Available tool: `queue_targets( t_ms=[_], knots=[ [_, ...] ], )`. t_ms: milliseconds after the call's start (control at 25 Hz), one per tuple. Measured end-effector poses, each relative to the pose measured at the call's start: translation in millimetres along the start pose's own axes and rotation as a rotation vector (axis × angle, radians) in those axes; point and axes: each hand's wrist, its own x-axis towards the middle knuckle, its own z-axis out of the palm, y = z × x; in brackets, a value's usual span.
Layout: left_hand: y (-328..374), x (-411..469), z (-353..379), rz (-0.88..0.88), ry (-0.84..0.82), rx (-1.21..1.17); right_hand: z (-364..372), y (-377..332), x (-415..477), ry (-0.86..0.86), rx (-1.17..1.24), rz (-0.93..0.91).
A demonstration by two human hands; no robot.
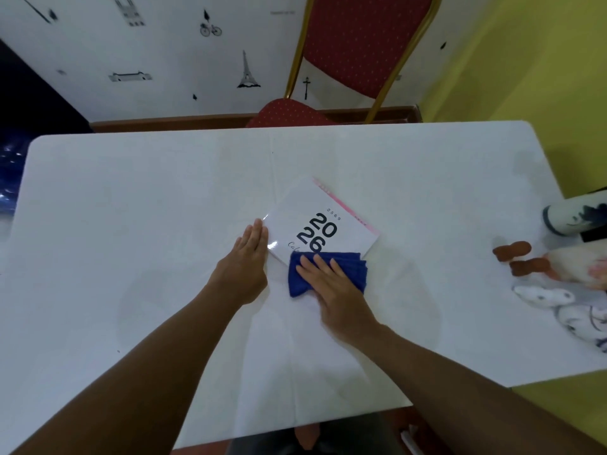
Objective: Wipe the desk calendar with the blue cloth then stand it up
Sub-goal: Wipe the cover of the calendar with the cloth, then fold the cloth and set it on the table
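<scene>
Two bare hands are at work on a white table [131, 208]. The right hand [335, 290] lies palm down with its fingers spread flat on the blue cloth [328, 274] — pressing it rather than gripping it. The cloth is folded into a thick pad under the fingers; its far edge overlaps the near corner of the desk calendar [322, 221], and the rest of it sits on the table.

The calendar lies flat, turned at an angle, just beyond both hands. Its white cover shows "2026" in large dark digits, a small "2569" above them, and a script word partly hidden by the cloth. A pink strip runs along its far-right edge.

The left hand [246, 257] is just to the left of the cloth, flat, with fingers straight and held together. Its fingertips touch the calendar's left corner, and it holds nothing.

Well off to the right of the right hand, at the table's edge, sit a white container with blue markings [571, 221] lying on its side, some reddish-brown pieces [512, 251] and soft white items [565, 303] — too cropped to identify. Beyond the calendar, past the table's far edge, stands a red chair [358, 44] with a gold frame.
</scene>
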Motion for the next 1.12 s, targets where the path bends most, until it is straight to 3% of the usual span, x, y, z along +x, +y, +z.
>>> queue_targets(
  t_ms=[240,440,680,880,1000,1120],
  knots=[
    [-0.8,2.2,2.6,-0.002,0.007,0.007,-16.4,24.6,73.2,0.019,0.04,0.238],
    [-1.9,2.3,7.3,-0.009,0.009,-0.01,-16.8,35.2,134.3,-0.043,0.052,0.174],
    [1.1,2.8,-0.3,-0.037,-0.057,0.005,-6.6,13.0,73.3,-0.014,0.015,-0.016],
    [16.3,-0.5,-13.3,-0.108,-0.081,0.09,-8.5,-7.7,28.7,-0.074,0.046,-0.057],
    [26.3,-17.7,-10.1,-0.075,-0.029,0.164,-18.3,-11.3,17.3,-0.112,0.203,0.032],
    [35.5,-46.9,-1.9,0.096,0.052,0.18,-30.4,-11.3,4.7,-0.072,0.258,0.105]
  ],
)
